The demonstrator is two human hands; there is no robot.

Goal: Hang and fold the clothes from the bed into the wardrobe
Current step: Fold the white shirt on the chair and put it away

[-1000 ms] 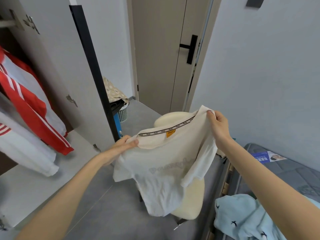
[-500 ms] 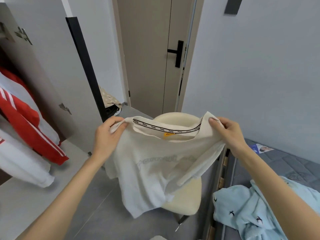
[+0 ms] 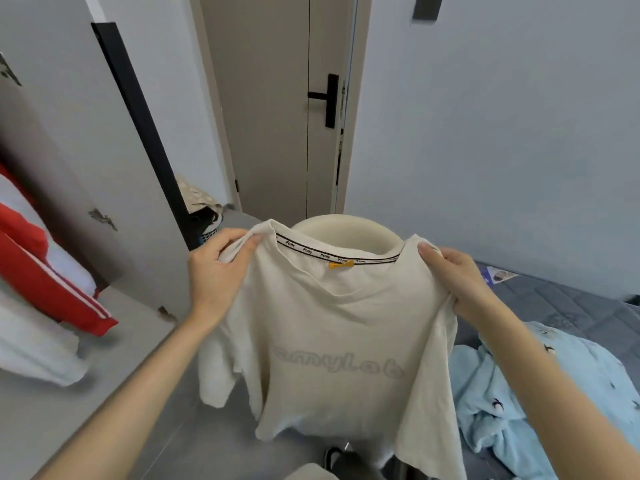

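- Head view: we hold a cream cotton T-shirt (image 3: pixel 332 341) up in the air in front of us. It hangs above the grey floor, between the open pale grey wardrobe (image 3: pixel 104 150) on our left and the grey quilted bed (image 3: pixel 571 306) on our right.
- Our left hand (image 3: pixel 216 275) is clamped on one shoulder of the shirt, with cloth bunched under the thumb and curled fingers. Our right hand (image 3: pixel 457 275) grips the other shoulder the same way. The hands are well apart and the fabric is stretched between them.
- Orientation: collar up, hem down. The long axis, collar to hem, runs roughly vertical, and the shoulder line runs left to right, near level.
- Pale grey lettering shows on the side toward us. A black-and-white neck tape and a small yellow tab sit at the neckline.
- The sleeve under the left hand hangs crumpled.
- A cream rounded chair back (image 3: pixel 343 230) stands just behind the collar. We cannot tell whether they touch.
- Step in hand, as we judge it: squaring the shirt before it is hung or folded.
- To do it well, we set both grips right at the shoulder points and at equal height. We give one short shake so the sleeves drop free. We hold the hem off the floor and clear of the chair, then carry the shirt left toward the wardrobe without letting it twist.
- In the wardrobe hangs a red-and-white striped jacket (image 3: pixel 45 271), with a white garment (image 3: pixel 34 351) below it.
- A light-blue bird-print garment (image 3: pixel 540 393) lies crumpled on the bed, not yet dealt with.
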